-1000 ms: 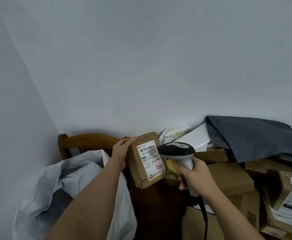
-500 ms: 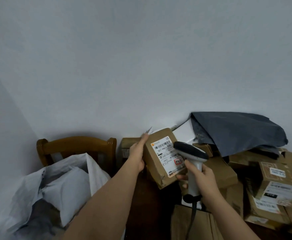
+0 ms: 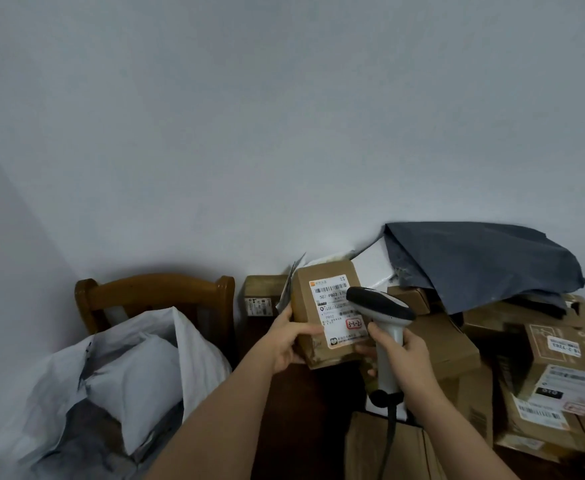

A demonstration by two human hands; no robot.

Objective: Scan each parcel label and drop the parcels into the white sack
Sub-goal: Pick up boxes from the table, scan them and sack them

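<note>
My left hand (image 3: 293, 339) grips a small brown cardboard parcel (image 3: 310, 306) by its left edge, with the white shipping label (image 3: 336, 306) facing me. My right hand (image 3: 403, 355) holds a white and black handheld barcode scanner (image 3: 381, 306) by its handle. The scanner's head sits right in front of the label's upper right part. The white sack (image 3: 138, 368) stands open at the lower left, leaning on a wooden chair, with pale and grey bags inside it.
A wooden chair (image 3: 156, 289) backs the sack by the wall. Several labelled cardboard boxes (image 3: 558, 375) are piled on the right, topped by a dark grey plastic mailer (image 3: 481, 261). A small box (image 3: 260, 296) stands behind the held parcel. A brown paper bag (image 3: 370, 448) lies below the scanner cable.
The view has swung left to right, shifting the sack and chair. My left hand now grips the parcel lower on its side, and the parcel stands more upright, closer to the scanner head.
</note>
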